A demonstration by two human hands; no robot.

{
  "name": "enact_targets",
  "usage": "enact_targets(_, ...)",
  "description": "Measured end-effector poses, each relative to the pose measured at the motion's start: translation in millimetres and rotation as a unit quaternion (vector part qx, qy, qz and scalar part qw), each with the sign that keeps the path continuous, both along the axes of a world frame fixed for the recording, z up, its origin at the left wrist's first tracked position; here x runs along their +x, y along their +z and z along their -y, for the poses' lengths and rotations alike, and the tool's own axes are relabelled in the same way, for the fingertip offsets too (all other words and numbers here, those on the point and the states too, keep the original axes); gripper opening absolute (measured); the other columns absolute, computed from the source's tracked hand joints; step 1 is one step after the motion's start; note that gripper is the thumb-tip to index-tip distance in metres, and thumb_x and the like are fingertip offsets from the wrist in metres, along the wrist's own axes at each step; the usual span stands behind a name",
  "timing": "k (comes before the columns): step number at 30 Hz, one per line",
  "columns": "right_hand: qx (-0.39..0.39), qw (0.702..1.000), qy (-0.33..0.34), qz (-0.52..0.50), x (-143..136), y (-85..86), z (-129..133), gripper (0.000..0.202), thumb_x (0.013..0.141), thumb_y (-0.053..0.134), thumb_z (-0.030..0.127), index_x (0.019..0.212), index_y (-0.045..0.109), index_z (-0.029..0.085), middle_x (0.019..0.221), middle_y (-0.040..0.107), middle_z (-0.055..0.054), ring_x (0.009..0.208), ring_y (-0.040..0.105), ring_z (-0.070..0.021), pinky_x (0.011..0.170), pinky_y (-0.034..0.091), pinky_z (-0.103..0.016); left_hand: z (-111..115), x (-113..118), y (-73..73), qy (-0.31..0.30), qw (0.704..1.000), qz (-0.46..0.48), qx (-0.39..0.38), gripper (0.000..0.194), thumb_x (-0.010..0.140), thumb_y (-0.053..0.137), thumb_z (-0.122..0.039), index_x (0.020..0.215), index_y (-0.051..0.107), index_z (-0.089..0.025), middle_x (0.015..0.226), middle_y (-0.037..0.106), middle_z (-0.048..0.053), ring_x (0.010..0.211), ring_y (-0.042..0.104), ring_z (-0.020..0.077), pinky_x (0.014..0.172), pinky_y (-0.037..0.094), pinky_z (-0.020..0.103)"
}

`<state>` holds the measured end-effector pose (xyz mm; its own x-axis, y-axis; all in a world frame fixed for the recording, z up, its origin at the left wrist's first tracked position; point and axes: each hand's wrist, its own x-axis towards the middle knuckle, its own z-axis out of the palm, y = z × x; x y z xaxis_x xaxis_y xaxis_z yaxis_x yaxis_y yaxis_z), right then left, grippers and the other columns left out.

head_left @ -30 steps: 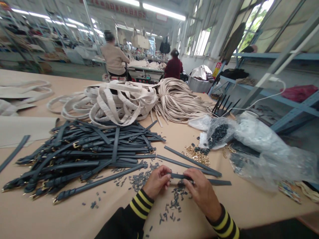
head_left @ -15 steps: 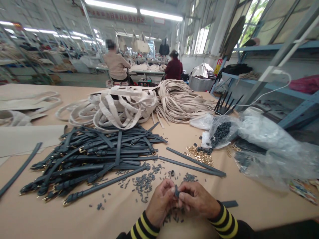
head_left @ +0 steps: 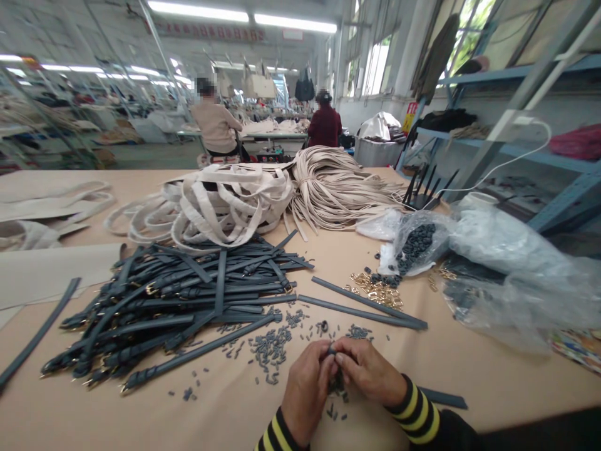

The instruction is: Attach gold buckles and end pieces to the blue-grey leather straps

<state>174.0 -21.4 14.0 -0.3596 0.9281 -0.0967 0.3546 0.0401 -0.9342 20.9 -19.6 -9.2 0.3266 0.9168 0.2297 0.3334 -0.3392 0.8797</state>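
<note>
My left hand point(head_left: 307, 382) and my right hand point(head_left: 369, 369) meet at the front of the table, fingertips pinched together. A small dark grey piece point(head_left: 331, 351) shows between them, mostly covered by the fingers; its exact shape cannot be made out. From beneath my right wrist a dark grey strap point(head_left: 446, 398) sticks out to the right, its other end hidden. Small dark grey bits point(head_left: 270, 344) lie scattered just left of my hands, with another little heap point(head_left: 359, 332) behind them. A single dark loop point(head_left: 323, 326) stands just beyond my fingertips.
Buckled dark straps point(head_left: 178, 300) are piled at left. Two loose straps point(head_left: 366, 304) lie ahead, near gold buckles point(head_left: 378, 291) and a clear bag of dark loops point(head_left: 417, 244). Beige straps point(head_left: 328, 188) are heaped behind. Two people sit farther back; blue shelving point(head_left: 563, 194) stands at right.
My hands have closed in tighter around the small piece, covering more of it. The left hand has turned more upright. More of the strap beneath my right wrist shows, reaching farther right.
</note>
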Motion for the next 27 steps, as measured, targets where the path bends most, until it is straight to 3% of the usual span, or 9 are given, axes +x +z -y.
enact_targets(6, 0.003, 0.996, -0.081, -0.020, -10, -13.0, 2, 0.017, 0.084, 0.039, 0.027, 0.080, 0.052, 0.016, 0.054, 0.051, 0.003, 0.048, 0.049, -0.0090, 0.052, 0.039, -0.020, -4, 8, -19.2, 0.062, 0.988, -0.069, 0.126, 0.014, 0.082, 0.041, -0.015, 0.089, 0.054, -0.016, 0.090, 0.062, 0.011, 0.086, 0.059, 0.0186, 0.077, 0.048, 0.031)
enact_targets(10, -0.014, 0.996, -0.089, -0.027, -8, -13.3, 0, 0.015, 0.083, 0.039, 0.025, 0.079, 0.050, 0.016, 0.054, 0.050, 0.004, 0.046, 0.047, -0.0082, 0.049, 0.038, -0.020, 2, 12, -17.1, 0.054, 0.978, -0.083, 0.183, 0.015, 0.082, 0.039, -0.011, 0.090, 0.051, -0.016, 0.094, 0.057, 0.012, 0.093, 0.055, 0.0191, 0.082, 0.046, 0.034)
enact_targets(14, -0.020, 0.986, -0.166, -0.025, 6, -8.9, -9, 0.014, 0.081, 0.038, 0.023, 0.076, 0.048, 0.015, 0.061, 0.054, 0.001, 0.047, 0.044, -0.0072, 0.047, 0.035, -0.019, 5, 6, -1.7, -0.028, 0.981, -0.096, 0.164, 0.012, 0.080, 0.039, -0.008, 0.083, 0.046, -0.017, 0.106, 0.047, 0.012, 0.105, 0.045, 0.0194, 0.089, 0.043, 0.034)
enact_targets(16, -0.022, 0.981, -0.190, -0.026, 13, -7.7, -13, 0.012, 0.080, 0.037, 0.021, 0.077, 0.047, 0.015, 0.063, 0.056, 0.001, 0.047, 0.042, -0.0068, 0.047, 0.034, -0.019, -4, -1, 3.2, -0.015, 0.978, -0.127, 0.163, 0.017, 0.079, 0.037, -0.006, 0.089, 0.046, -0.016, 0.111, 0.043, 0.013, 0.109, 0.041, 0.0204, 0.091, 0.041, 0.036)
enact_targets(18, -0.036, 0.983, -0.181, -0.020, 17, -8.0, -14, 0.009, 0.079, 0.036, 0.019, 0.078, 0.045, 0.016, 0.062, 0.055, 0.002, 0.047, 0.042, -0.0070, 0.047, 0.033, -0.020, -18, -5, 4.6, 0.034, 0.968, -0.168, 0.181, 0.026, 0.078, 0.034, -0.004, 0.099, 0.046, -0.015, 0.111, 0.041, 0.013, 0.108, 0.041, 0.0218, 0.090, 0.040, 0.039)
enact_targets(20, -0.042, 0.985, -0.169, 0.004, 17, -9.7, -15, 0.008, 0.078, 0.037, 0.018, 0.078, 0.045, 0.016, 0.058, 0.051, 0.004, 0.048, 0.042, -0.0078, 0.049, 0.034, -0.020, -34, -4, 3.9, 0.055, 0.957, -0.215, 0.185, 0.024, 0.080, 0.034, -0.007, 0.097, 0.048, -0.015, 0.103, 0.045, 0.012, 0.099, 0.044, 0.0219, 0.085, 0.042, 0.040)
enact_targets(23, -0.003, 0.984, -0.169, 0.051, 16, -13.7, -15, 0.016, 0.082, 0.038, 0.027, 0.078, 0.049, 0.016, 0.059, 0.047, 0.003, 0.055, 0.044, -0.0097, 0.054, 0.035, -0.022, -48, 6, 2.4, 0.021, 0.943, -0.300, 0.139, 0.011, 0.081, 0.040, -0.014, 0.078, 0.050, -0.016, 0.084, 0.051, 0.008, 0.082, 0.048, 0.0206, 0.074, 0.044, 0.037)
enact_targets(27, 0.029, 0.986, -0.153, 0.066, 19, -17.2, -16, 0.027, 0.084, 0.037, 0.035, 0.073, 0.051, 0.015, 0.061, 0.047, 0.002, 0.059, 0.045, -0.0104, 0.057, 0.034, -0.023, -51, 20, -0.2, 0.014, 0.938, -0.337, 0.085, 0.014, 0.078, 0.039, -0.009, 0.076, 0.051, -0.016, 0.081, 0.051, 0.007, 0.075, 0.049, 0.0190, 0.067, 0.042, 0.032)
